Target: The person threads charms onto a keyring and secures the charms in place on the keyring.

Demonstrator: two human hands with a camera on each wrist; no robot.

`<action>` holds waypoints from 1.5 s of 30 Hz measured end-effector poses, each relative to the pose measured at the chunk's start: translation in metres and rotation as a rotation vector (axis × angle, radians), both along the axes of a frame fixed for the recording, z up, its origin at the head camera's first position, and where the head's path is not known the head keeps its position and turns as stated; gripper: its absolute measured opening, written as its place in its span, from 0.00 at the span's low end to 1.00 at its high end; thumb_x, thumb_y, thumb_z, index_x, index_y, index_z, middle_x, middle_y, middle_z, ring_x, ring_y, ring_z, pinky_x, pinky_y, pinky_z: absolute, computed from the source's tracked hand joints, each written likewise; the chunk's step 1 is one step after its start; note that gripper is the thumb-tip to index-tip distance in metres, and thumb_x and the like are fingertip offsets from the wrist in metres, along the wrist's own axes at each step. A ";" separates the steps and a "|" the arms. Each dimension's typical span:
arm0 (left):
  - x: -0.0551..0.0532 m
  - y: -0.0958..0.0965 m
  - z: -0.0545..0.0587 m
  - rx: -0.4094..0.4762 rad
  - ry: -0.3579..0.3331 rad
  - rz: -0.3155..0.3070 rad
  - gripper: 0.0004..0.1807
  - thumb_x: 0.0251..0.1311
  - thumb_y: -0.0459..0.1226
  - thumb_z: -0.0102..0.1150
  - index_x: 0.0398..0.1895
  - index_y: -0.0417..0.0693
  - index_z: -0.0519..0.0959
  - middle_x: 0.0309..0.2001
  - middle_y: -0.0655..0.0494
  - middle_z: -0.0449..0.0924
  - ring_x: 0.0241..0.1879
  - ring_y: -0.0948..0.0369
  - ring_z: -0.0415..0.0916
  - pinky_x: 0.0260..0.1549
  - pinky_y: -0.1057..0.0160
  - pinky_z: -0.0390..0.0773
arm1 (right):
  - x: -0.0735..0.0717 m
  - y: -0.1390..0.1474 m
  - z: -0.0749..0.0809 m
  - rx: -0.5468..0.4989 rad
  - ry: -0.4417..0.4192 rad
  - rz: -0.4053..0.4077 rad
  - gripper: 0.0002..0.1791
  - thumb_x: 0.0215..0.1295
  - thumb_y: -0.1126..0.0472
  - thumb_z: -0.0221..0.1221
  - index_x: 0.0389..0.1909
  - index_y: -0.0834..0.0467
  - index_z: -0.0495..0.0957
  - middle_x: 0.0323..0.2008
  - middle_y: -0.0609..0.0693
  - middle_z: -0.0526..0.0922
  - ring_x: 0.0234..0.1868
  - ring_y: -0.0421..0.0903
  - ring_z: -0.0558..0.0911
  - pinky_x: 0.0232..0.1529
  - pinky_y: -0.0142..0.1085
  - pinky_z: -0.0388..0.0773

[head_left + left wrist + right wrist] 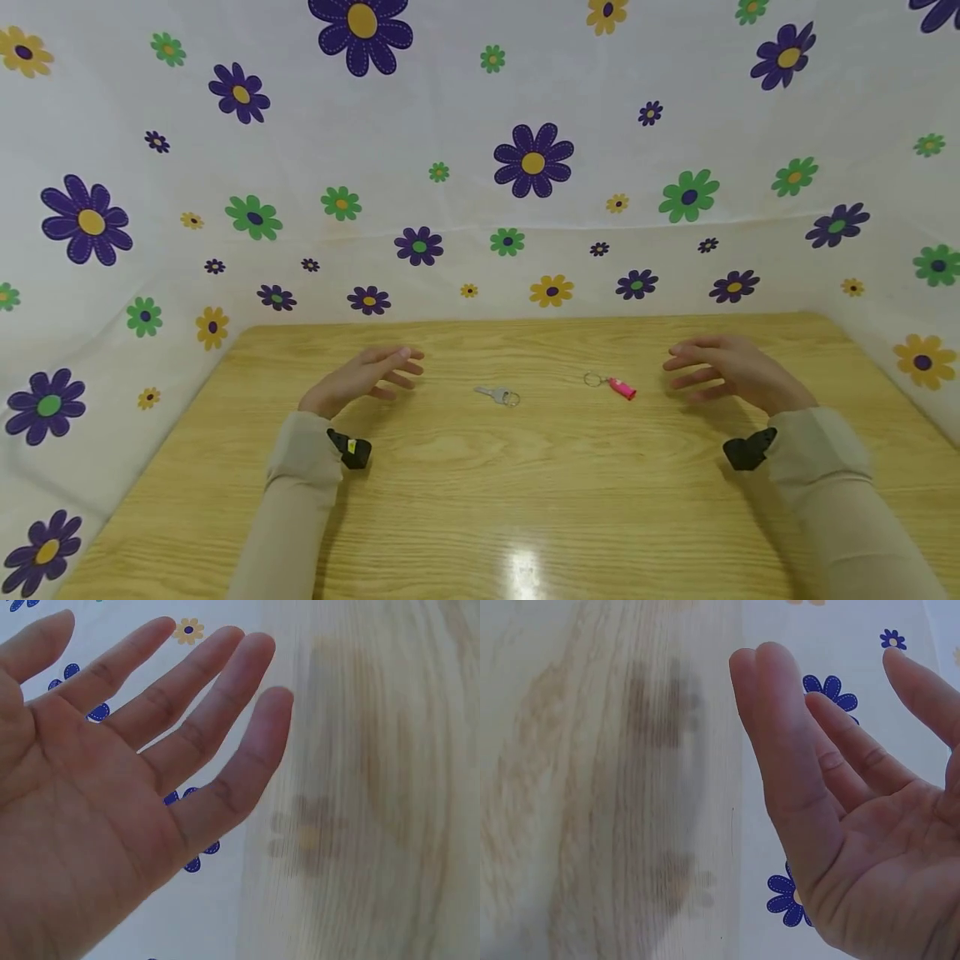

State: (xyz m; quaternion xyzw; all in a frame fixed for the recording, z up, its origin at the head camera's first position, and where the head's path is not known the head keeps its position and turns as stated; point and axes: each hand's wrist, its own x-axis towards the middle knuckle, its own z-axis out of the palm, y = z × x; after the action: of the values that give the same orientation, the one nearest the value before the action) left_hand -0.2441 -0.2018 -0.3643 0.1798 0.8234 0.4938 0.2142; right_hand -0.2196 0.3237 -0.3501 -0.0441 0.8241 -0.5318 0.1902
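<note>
A silver key [495, 394] with a small ring through its head lies flat on the wooden table [450, 517], between the two hands. To its right lies a small pink key fob [622, 388], its metal split ring [592, 380] pointing left. My left hand [363, 379] is held to the left of the key, fingers relaxed and apart, holding nothing. On the other side, my right hand [731, 371] hovers right of the pink fob, fingers loosely bent and empty. Both wrist views show a bare palm with spread fingers, and neither the key nor the fob appears there.
A white cloth [450, 100] printed with purple, green and yellow flowers hangs behind the table and along both sides. Each wrist carries a small black camera, the left one [352, 450] and the right one [750, 450], strapped at the sleeve cuff.
</note>
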 end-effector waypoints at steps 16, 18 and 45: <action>-0.019 0.020 -0.003 0.055 -0.089 -0.063 0.32 0.82 0.50 0.34 0.77 0.37 0.59 0.68 0.35 0.69 0.63 0.41 0.72 0.52 0.47 0.81 | -0.015 -0.016 0.004 -0.027 -0.035 0.011 0.34 0.79 0.50 0.53 0.69 0.75 0.61 0.61 0.69 0.77 0.52 0.57 0.85 0.49 0.46 0.83; -0.020 0.023 -0.003 0.064 -0.093 -0.067 0.31 0.82 0.50 0.35 0.76 0.37 0.60 0.68 0.35 0.69 0.63 0.42 0.72 0.52 0.47 0.81 | -0.017 -0.018 0.005 -0.019 -0.040 0.008 0.34 0.79 0.50 0.53 0.68 0.75 0.62 0.61 0.69 0.77 0.53 0.57 0.85 0.49 0.46 0.83; -0.037 0.049 -0.013 0.053 -0.180 -0.068 0.28 0.79 0.47 0.46 0.74 0.39 0.66 0.66 0.40 0.73 0.59 0.47 0.76 0.46 0.52 0.84 | -0.031 -0.037 -0.011 -0.081 -0.162 0.035 0.33 0.77 0.57 0.56 0.71 0.75 0.58 0.60 0.68 0.75 0.50 0.55 0.85 0.48 0.47 0.84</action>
State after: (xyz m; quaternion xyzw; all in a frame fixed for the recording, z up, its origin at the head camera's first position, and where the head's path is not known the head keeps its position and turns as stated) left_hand -0.2808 -0.1528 -0.3776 0.1682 0.7809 0.5218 0.2993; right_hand -0.2505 0.2866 -0.3615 -0.0230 0.7827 -0.5632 0.2637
